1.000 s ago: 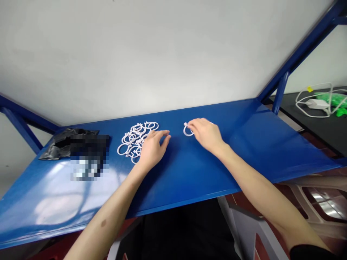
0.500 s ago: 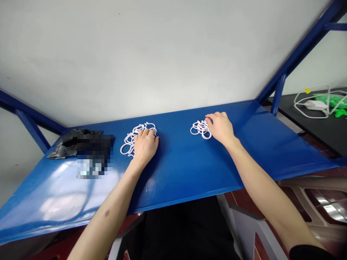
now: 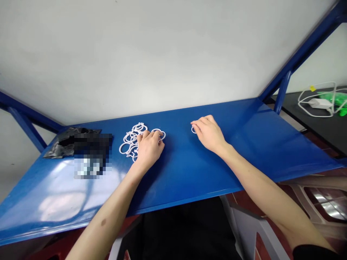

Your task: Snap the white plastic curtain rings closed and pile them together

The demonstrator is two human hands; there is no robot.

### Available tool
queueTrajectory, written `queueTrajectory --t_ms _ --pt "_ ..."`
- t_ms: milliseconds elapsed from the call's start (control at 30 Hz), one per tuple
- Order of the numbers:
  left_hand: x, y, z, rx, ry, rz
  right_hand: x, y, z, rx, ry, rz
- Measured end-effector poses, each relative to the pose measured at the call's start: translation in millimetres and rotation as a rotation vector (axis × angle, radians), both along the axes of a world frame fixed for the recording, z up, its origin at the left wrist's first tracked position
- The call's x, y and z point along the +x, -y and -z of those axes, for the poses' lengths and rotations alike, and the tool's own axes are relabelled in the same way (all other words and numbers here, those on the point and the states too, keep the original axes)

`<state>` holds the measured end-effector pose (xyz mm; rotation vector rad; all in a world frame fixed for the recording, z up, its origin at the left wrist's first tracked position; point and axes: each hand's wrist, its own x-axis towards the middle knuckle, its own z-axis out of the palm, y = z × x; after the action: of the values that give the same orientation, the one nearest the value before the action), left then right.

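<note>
A loose pile of white rings is laid on a blue bench, and all other places are given from this pile. Its right-hand part is covered by the left hand, which is lowered over it with the fingers bent downward. Rings are touched by these fingers, but whether any is pinched cannot be told, since the fingertips are hidden. At the pile's right edge, one white ring is seen sticking out beside the left hand's fingers.

Well to the right of the pile, the right hand is held low with its fingers curved and drawn together. Part of another white ring is shown at its fingertips; the rest is hidden by the hand, so whether it is gripped or merely covered cannot be told.

To the left of the pile, a crumpled black bag is spread on the bench, its right side masked by a pixelated patch. Behind the pile, the bench is backed by a pale wall. Far to the right of the pile, a white charger and green plastic are placed on a dark tabletop.
</note>
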<state>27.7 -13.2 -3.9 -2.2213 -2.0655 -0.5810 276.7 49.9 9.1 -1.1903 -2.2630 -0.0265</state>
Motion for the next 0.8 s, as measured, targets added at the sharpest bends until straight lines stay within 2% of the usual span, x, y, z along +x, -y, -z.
queueTrajectory --t_ms 100,167,333,433,600,667,800 --pt "3.0 2.0 -2.6 0.041 0.155 0.057 -9.7 9.7 -0.1 -0.032 0.004 -0.146" --pt "4.9 3.7 -6.8 0.026 0.362 0.116 -16.1 16.5 0.2 -0.059 0.002 -0.24" --pt "8.8 6.8 -15.3 -0.199 1.036 0.238 -29.9 28.8 6.2 -0.119 -0.106 -0.409" --pt "10.9 6.6 -15.3 -0.277 1.242 0.243 -32.9 30.1 10.8 -0.139 -0.2 -0.433" --pt "13.1 7.4 -15.0 -0.345 1.295 0.269 -30.4 28.0 9.7 -0.235 -0.35 -0.397" --pt "13.6 9.0 -14.1 -0.344 1.216 0.313 -29.3 27.8 7.5 -0.259 -0.376 -0.373" --pt "19.6 13.5 -9.8 -0.311 0.931 0.396 -28.3 29.7 3.7 -0.266 -0.399 -0.359"
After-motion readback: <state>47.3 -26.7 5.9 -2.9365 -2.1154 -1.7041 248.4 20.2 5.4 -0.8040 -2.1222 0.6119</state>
